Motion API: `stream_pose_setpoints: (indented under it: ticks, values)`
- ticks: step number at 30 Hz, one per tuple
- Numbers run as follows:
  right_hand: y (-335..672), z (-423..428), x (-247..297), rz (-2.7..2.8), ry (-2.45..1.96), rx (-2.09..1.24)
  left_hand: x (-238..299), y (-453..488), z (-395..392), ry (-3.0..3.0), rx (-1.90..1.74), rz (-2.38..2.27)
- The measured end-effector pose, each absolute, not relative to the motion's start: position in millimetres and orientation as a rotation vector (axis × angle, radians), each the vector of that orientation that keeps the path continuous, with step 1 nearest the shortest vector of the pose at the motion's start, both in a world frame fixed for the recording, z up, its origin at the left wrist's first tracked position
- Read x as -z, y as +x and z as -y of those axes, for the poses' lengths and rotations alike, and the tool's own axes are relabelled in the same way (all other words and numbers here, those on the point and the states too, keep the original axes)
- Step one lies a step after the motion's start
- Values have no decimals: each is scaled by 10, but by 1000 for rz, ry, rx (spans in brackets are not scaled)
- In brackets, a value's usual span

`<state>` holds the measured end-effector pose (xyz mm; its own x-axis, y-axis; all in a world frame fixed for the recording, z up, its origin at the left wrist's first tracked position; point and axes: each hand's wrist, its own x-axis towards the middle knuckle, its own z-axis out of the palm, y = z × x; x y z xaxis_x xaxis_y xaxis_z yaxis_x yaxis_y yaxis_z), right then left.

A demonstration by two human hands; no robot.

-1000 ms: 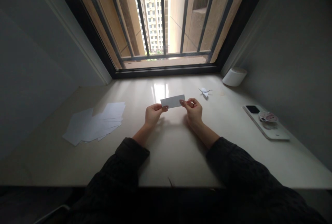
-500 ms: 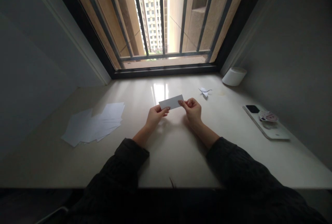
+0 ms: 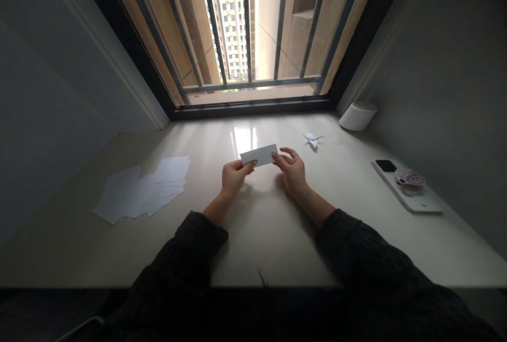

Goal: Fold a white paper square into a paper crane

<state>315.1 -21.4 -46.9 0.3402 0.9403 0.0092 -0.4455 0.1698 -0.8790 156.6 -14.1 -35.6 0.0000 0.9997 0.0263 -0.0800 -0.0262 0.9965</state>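
Note:
Between my two hands is a white folded paper [image 3: 259,156], a narrow oblong held up above the white sill and tilted slightly up to the right. My left hand [image 3: 234,177] pinches its lower left end, thumb across the front. At the right end, my right hand [image 3: 292,170] grips it with the thumb in front; its index finger is lifted away from the edge. The fingers behind the paper are partly hidden. A small white origami crane [image 3: 312,140] stands on the sill beyond my right hand.
Several loose white paper sheets [image 3: 134,194] lie overlapping on the left. To the right rests a white phone [image 3: 423,202] with a round grip on its back. A white cylinder [image 3: 358,117] stands in the far right corner by the barred window [image 3: 253,101].
The paper and both hands have shifted slightly left. My right hand's fingers have loosened from a curl, and the index finger has straightened out.

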Motion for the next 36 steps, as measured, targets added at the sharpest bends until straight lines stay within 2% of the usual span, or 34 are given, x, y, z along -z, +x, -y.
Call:
stream_pose_setpoints:
  ticks: [6, 24, 36]
  values:
    - [3053, 309, 401, 804, -954, -1381, 323, 1607, 186, 1172, -1378, -1073]
    - [3143, 296, 386, 889, -1112, -1344, 243, 1600, 208, 1161, -1198, -1046]
    - [3371, 173, 410, 1005, -1180, -1151, 314, 1509, 108, 1137, -1190, -1104]
